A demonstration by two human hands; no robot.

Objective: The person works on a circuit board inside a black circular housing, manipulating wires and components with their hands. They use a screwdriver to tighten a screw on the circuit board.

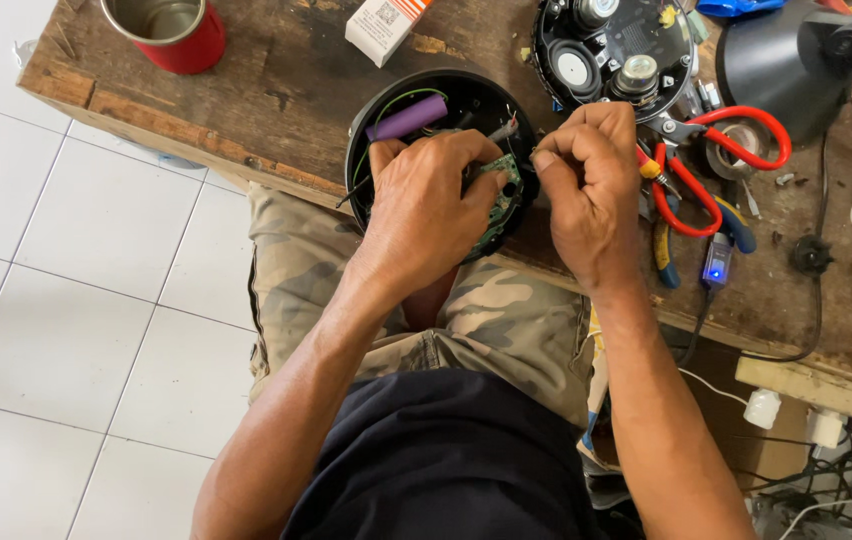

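Observation:
A round black housing (383,108) lies open at the near edge of the wooden bench (266,90). Inside it are a purple cylindrical battery cell (408,117), green wires and a green circuit board (502,190). My left hand (426,205) rests over the housing, its fingers gripping the circuit board. Just right of the housing, my right hand (586,185) is closed, thumb and forefinger pinching something small next to thin wires (502,128); what it pinches is too small to tell.
A second round black part with speakers (611,50) sits behind. Red-handled scissors (716,150), blue-yellow pliers (664,250), a small device with a blue light (716,262), a black lamp (786,55), a red metal cup (174,30) and a white box (381,25) lie around. Cables hang at the lower right.

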